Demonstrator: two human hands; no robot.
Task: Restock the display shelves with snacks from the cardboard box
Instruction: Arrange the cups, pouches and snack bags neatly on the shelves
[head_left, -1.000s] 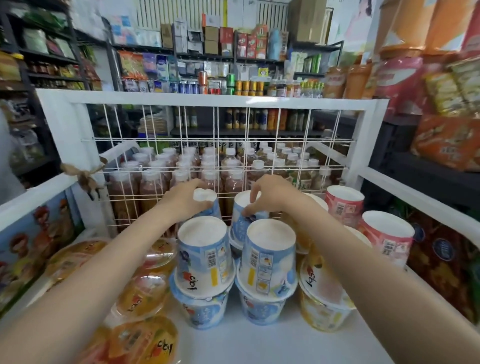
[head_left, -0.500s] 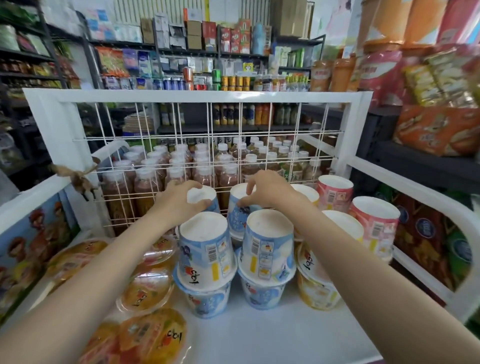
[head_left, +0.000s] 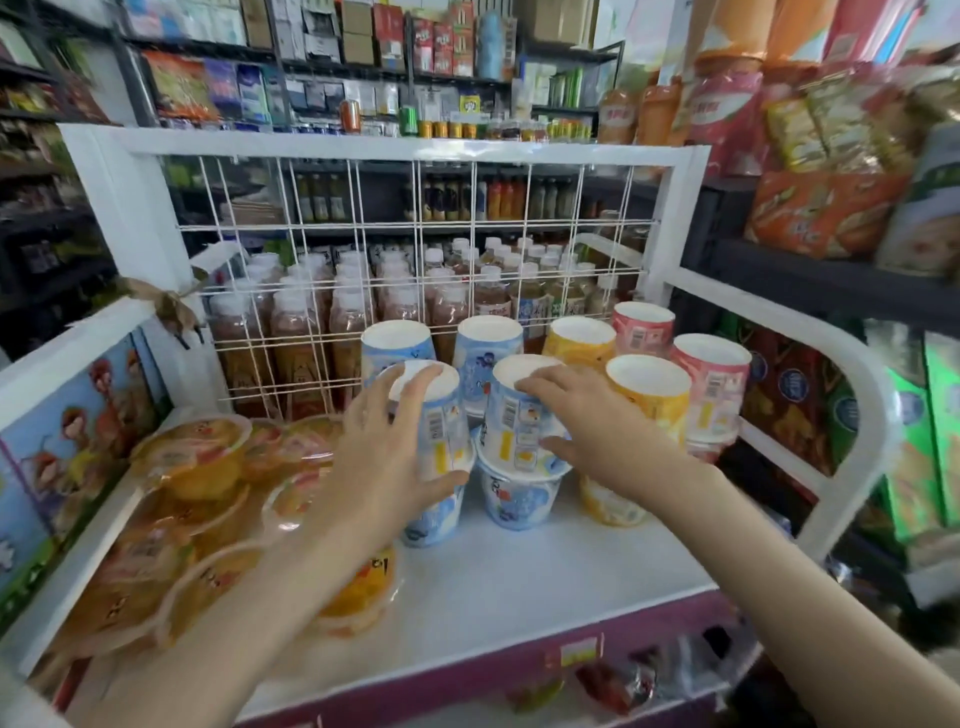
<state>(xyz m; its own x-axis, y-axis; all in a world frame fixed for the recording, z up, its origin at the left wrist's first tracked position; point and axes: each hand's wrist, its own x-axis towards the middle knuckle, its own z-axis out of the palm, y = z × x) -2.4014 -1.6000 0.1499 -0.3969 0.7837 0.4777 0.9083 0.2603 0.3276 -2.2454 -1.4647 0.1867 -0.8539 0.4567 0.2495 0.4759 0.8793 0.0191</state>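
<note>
Blue, yellow and pink snack cups stand upside down in stacks on the white display shelf (head_left: 519, 571). My left hand (head_left: 384, 457) grips the front left blue cup (head_left: 441, 421), fingers over its top and thumb round its side. My right hand (head_left: 587, 421) holds the front right blue cup (head_left: 511, 431) the same way. Both cups sit on lower blue cups. Two more blue cups (head_left: 395, 340) stand just behind, untouched. Yellow cups (head_left: 649, 395) and pink cups (head_left: 711, 379) fill the right side. No cardboard box is in view.
Orange jelly tubs (head_left: 192, 462) lie piled on the shelf's left half. A white wire grid (head_left: 415, 228) backs the shelf, with bottles (head_left: 311, 312) behind it. A white rail (head_left: 857, 395) bounds the right side, with snack bags beyond.
Both hands have drawn back from the two rear blue cups to the two front stacked blue cups. The view has tilted down, showing more of the shelf's front edge.
</note>
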